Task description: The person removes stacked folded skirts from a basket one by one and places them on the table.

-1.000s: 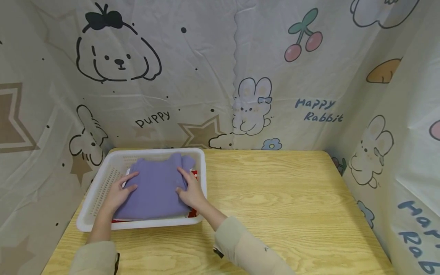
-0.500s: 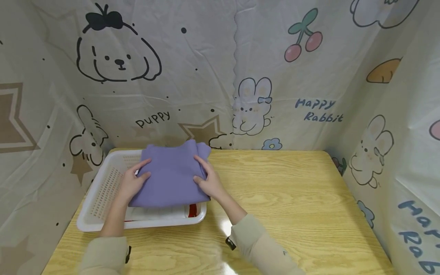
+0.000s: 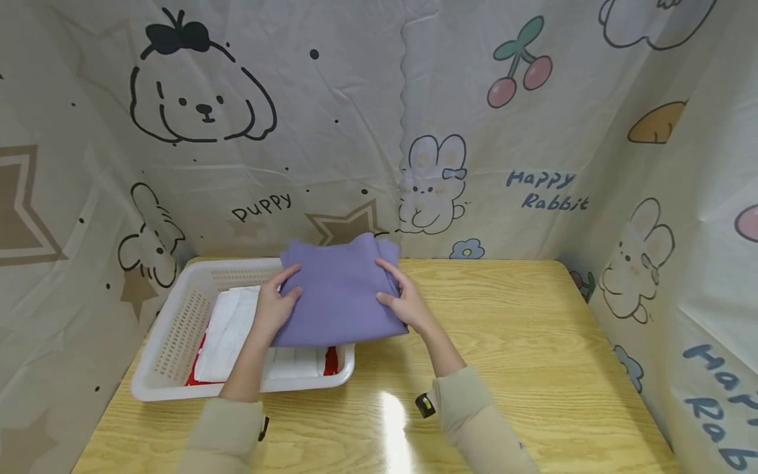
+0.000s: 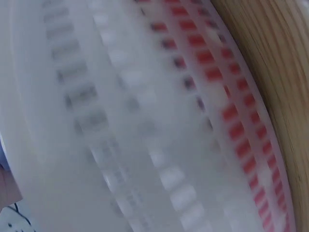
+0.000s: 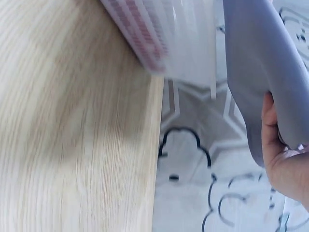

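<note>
A folded purple garment (image 3: 334, 296) is held up above the right part of the white basket (image 3: 195, 393) in the head view. My left hand (image 3: 276, 306) grips its left edge, thumb on top. On its right edge, my right hand (image 3: 408, 303) does likewise. In the right wrist view the fingers of that hand (image 5: 285, 171) go under the garment (image 5: 253, 63), which is clear of the table. Folded white cloth (image 3: 227, 329) lies in the basket, over something red (image 3: 331, 361). The basket's slotted side (image 4: 140, 125) fills most of the left wrist view.
The basket stands at the left of a wood-grain table (image 3: 497, 329). Behind the table hangs a cartoon-printed curtain (image 3: 355, 131), which also closes off both sides.
Both hands have lifted the purple garment out of the basket and carried it to the right. The white cloth beneath has come into view. The basket has hardly moved.
</note>
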`<state>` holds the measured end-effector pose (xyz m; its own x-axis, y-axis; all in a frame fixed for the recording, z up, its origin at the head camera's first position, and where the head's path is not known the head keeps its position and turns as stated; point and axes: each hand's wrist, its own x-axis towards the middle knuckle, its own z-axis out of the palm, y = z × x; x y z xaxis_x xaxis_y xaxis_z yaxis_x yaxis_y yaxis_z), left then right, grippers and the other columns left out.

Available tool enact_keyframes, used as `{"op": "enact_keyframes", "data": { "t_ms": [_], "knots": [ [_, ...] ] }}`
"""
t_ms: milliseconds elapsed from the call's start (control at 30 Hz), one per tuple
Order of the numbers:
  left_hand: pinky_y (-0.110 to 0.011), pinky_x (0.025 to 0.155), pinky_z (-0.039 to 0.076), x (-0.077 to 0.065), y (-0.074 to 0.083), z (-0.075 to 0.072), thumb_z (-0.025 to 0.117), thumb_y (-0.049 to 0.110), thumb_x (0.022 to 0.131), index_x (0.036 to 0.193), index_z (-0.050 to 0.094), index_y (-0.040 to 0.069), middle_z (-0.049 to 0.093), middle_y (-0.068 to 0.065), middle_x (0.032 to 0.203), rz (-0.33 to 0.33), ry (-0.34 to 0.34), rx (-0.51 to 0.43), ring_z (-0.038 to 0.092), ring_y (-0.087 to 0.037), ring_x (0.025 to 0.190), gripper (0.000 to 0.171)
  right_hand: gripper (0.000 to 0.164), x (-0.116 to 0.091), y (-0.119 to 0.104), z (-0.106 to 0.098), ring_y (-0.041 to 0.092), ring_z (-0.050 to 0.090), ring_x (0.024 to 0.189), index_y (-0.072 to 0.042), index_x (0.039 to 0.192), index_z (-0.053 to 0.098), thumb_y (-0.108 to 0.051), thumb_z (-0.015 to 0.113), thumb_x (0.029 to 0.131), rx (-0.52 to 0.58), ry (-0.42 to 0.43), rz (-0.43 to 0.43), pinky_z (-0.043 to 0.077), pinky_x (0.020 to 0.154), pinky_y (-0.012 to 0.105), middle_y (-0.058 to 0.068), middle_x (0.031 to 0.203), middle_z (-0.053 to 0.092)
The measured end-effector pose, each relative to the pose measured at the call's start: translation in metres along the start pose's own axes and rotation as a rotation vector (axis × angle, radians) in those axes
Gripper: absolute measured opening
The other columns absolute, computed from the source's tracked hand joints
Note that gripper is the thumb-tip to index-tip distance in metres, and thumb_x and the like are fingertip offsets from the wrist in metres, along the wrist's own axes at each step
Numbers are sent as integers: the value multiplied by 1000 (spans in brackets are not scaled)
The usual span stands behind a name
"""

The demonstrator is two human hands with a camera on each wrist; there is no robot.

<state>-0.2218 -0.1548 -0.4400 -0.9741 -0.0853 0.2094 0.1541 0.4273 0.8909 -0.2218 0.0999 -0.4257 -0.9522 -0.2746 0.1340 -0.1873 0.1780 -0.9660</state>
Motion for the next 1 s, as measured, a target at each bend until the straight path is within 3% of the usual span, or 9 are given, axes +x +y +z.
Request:
{"op": "enact_keyframes", "data": {
  "t_ms": [133,333,900,1000],
  "knots": [
    [-42,106,28,0,8,19,56,-10,76,121,55,-5,48,-26,128,14,27,-34,40,-36,125,45,61,-5,-5,-21,38,30,128,-6,139,37,8,55,83,20,-38,74,30,101,53,20,147,22],
    [-42,105,30,-2,18,46,55,-11,75,120,57,-4,50,-27,125,21,56,-87,41,-35,123,45,61,-4,17,-47,35,32,127,-17,140,38,3,56,85,-2,-13,131,37,96,52,14,149,19],
    [-41,100,35,-4,30,113,54,-13,72,114,63,0,58,-20,116,18,108,-179,48,-31,117,45,59,-24,56,-98,26,13,137,-13,140,37,5,53,87,50,82,123,16,109,48,10,151,14],
    [-42,100,36,-4,30,124,53,-13,73,114,63,1,58,-20,117,18,104,-191,48,-31,117,44,58,-29,56,-105,27,8,138,-7,140,36,6,53,86,53,96,106,11,110,48,12,152,13]
  ]
}}
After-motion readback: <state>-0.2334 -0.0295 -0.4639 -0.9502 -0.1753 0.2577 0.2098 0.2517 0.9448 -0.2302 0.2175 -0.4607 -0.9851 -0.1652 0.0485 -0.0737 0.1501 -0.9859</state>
